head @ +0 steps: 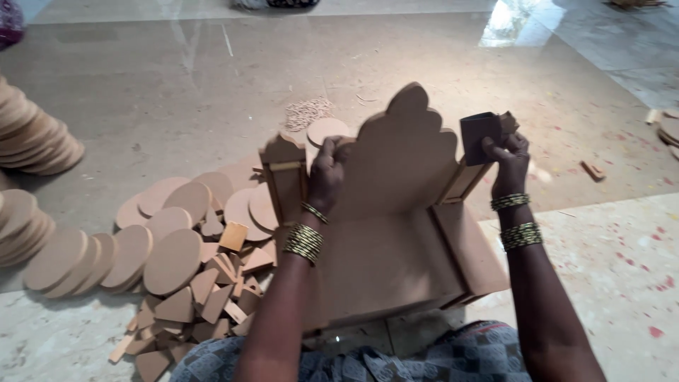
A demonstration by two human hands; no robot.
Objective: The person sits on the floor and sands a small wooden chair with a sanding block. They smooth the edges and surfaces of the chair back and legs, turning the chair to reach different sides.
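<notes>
Head view: polished stone floor carries oval wooden discs and offcuts at left. Wooden shrine frame stands between both arms. Left hand grips its scalloped back panel; right hand clenches a dark sanding block against the right side post

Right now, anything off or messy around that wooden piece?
Nothing looks damaged. The left hand steadies the scalloped wooden shrine and the right hand presses a dark block on its side post. Cut-off wedges lie jumbled on the floor, and shavings are scattered behind.
</notes>
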